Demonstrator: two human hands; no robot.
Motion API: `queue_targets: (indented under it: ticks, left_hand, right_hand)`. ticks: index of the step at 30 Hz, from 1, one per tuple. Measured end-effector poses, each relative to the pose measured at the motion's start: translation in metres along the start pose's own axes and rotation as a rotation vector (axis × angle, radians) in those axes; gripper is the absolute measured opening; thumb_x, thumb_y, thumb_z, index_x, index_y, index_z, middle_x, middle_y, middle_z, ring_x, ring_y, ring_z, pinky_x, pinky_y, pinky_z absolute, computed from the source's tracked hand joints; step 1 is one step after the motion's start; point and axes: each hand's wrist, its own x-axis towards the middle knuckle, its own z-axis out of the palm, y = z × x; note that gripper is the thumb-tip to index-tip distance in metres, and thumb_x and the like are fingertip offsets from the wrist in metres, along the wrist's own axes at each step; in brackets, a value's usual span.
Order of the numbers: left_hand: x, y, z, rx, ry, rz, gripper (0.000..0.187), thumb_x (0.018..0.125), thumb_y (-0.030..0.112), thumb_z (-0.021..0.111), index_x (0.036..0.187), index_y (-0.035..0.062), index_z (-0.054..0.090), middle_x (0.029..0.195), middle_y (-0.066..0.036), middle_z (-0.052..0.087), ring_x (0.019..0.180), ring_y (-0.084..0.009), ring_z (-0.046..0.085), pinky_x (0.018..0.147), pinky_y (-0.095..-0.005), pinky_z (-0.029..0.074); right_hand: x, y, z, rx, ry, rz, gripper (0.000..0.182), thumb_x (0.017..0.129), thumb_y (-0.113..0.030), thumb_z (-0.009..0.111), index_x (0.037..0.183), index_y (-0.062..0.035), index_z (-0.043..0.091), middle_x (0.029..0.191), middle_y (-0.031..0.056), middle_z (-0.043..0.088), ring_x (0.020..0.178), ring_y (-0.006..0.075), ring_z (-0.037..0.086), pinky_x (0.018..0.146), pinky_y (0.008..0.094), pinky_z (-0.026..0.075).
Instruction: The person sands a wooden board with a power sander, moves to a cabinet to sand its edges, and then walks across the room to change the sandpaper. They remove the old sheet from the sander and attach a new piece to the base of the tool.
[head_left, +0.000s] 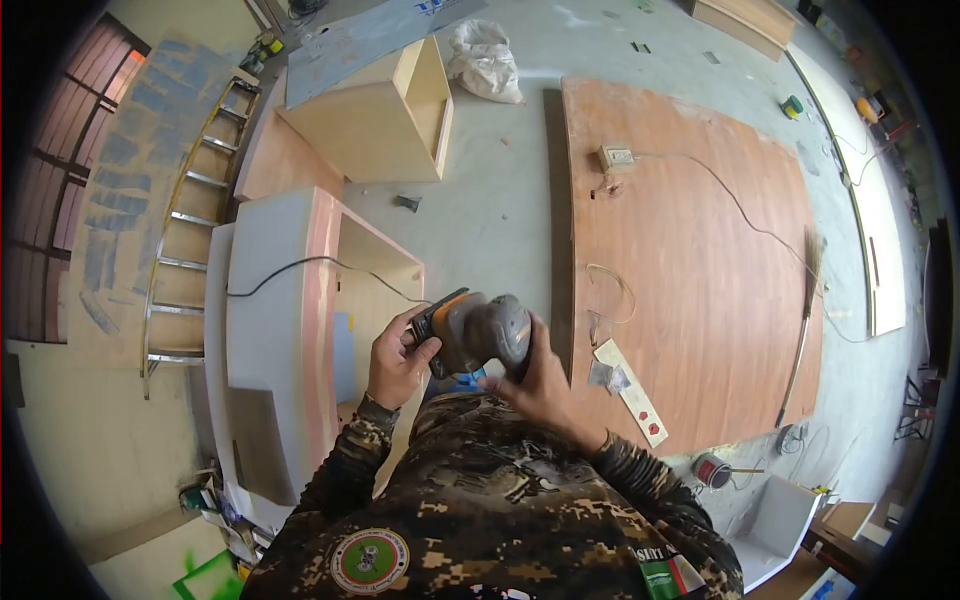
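An electric sander (480, 330), dark grey with an orange band, is held up in front of my chest, tilted on its side. My left hand (397, 362) is closed on its flat base end, the thumb pressed against the edge. My right hand (545, 385) wraps round the rounded body at the other end. From the base side a black cord (330, 260) runs left over a cabinet carcass (265, 250) with a pale outside and a pinkish front edge. Part of that cabinet's opening is hidden behind my left arm.
On the right lies a large wood-faced board (690, 270) with a socket box (616, 157), a white strip (632, 395) and a broom (808, 300). Another cabinet (370, 120) and a white sack (485, 62) stand ahead. A ladder (190, 220) leans at the left; a paint can (712, 470) sits right.
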Motion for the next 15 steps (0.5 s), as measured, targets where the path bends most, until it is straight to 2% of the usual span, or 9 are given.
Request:
queue_targets:
  ticks: [3,4,5,6,8,9,12,13,15]
  left_hand:
    - [0.03,-0.001,-0.016,-0.051,-0.004,0.072,0.055,0.095,0.011,0.066,0.142,-0.0063,0.041,0.109,-0.016,0.07,0.097,-0.0172,0.069,0.087,-0.0287,0.054]
    - [0.041,0.004,-0.019,-0.33,-0.062,0.076,0.064,0.094,0.024,0.068,0.143,-0.006,0.039,0.108,-0.016,0.07,0.096,-0.0192,0.07,0.089,-0.031,0.054]
    - [0.052,0.009,-0.024,-0.611,-0.119,0.08,0.075,0.093,0.038,0.07,0.144,-0.0056,0.037,0.108,-0.015,0.071,0.096,-0.0212,0.071,0.09,-0.0332,0.054]
    - [0.064,0.014,-0.033,-0.629,-0.105,0.083,0.075,0.093,0.038,0.07,0.144,-0.0056,0.037,0.108,-0.015,0.071,0.096,-0.0212,0.071,0.09,-0.0332,0.054]
    - [0.095,0.024,-0.059,-0.702,-0.319,0.109,0.105,0.08,0.07,0.068,0.145,-0.0059,0.034,0.109,-0.015,0.071,0.099,-0.0254,0.071,0.093,-0.0364,0.054]
    - [0.106,0.027,-0.067,-0.564,-0.309,0.079,0.123,0.069,0.085,0.065,0.144,-0.0068,0.035,0.114,-0.014,0.069,0.104,-0.0234,0.069,0.092,-0.0329,0.053]
    - [0.125,0.056,-0.085,-0.374,-0.446,0.068,0.121,0.068,0.087,0.063,0.141,-0.0072,0.039,0.112,-0.012,0.068,0.105,-0.0193,0.067,0.089,-0.0296,0.052]
    - [0.131,0.053,-0.092,-0.446,-0.473,0.041,0.095,0.073,0.075,0.071,0.124,-0.0033,0.051,0.101,-0.006,0.064,0.094,-0.0118,0.062,0.08,-0.0258,0.05]
    - [0.138,0.051,-0.096,-0.369,-0.387,0.003,0.08,0.074,0.065,0.078,0.114,-0.0004,0.052,0.095,-0.003,0.061,0.087,-0.0096,0.058,0.076,-0.0252,0.049]
  right_hand:
    - [0.051,-0.034,-0.035,-0.125,-0.029,-0.204,0.098,0.076,-0.015,0.083,0.153,-0.005,0.023,0.119,0.0272,0.064,0.11,0.0442,0.064,0.089,0.0449,0.053]
    - [0.066,-0.049,-0.046,-0.279,-0.086,-0.336,0.097,0.073,-0.01,0.083,0.153,-0.0077,0.029,0.12,0.0251,0.064,0.111,0.043,0.064,0.088,0.0447,0.054]
    - [0.083,-0.051,-0.051,-0.339,-0.081,-0.501,0.084,0.073,-0.01,0.079,0.149,-0.0132,0.042,0.113,0.0145,0.067,0.098,0.0339,0.068,0.079,0.0399,0.057]
    - [0.099,-0.065,-0.059,-0.352,-0.1,-0.5,0.084,0.073,-0.01,0.079,0.149,-0.0132,0.042,0.113,0.0145,0.067,0.098,0.0339,0.068,0.079,0.0399,0.057]
    - [0.128,-0.114,-0.075,-0.813,-0.357,-0.902,0.073,0.072,-0.004,0.075,0.141,-0.014,0.054,0.104,0.0058,0.068,0.083,0.0235,0.068,0.075,0.035,0.055]
    - [0.14,-0.138,-0.07,-0.808,-0.327,-1.044,0.065,0.075,-0.012,0.072,0.138,-0.0199,0.058,0.092,-0.0036,0.064,0.071,0.0148,0.062,0.061,0.0311,0.051]
    - [0.165,-0.158,-0.052,-0.989,-0.467,-1.199,0.059,0.078,-0.018,0.07,0.136,-0.0211,0.059,0.086,-0.0056,0.06,0.067,0.0131,0.058,0.057,0.0287,0.048]
    - [0.172,-0.16,-0.045,-1.011,-0.516,-1.229,0.053,0.08,-0.019,0.069,0.132,-0.0211,0.062,0.081,-0.005,0.054,0.066,0.0118,0.057,0.059,0.0267,0.048]
    - [0.187,-0.167,-0.034,-1.038,-0.556,-1.298,0.046,0.081,-0.018,0.067,0.127,-0.0179,0.063,0.081,-0.0045,0.054,0.069,0.0116,0.057,0.059,0.0263,0.047]
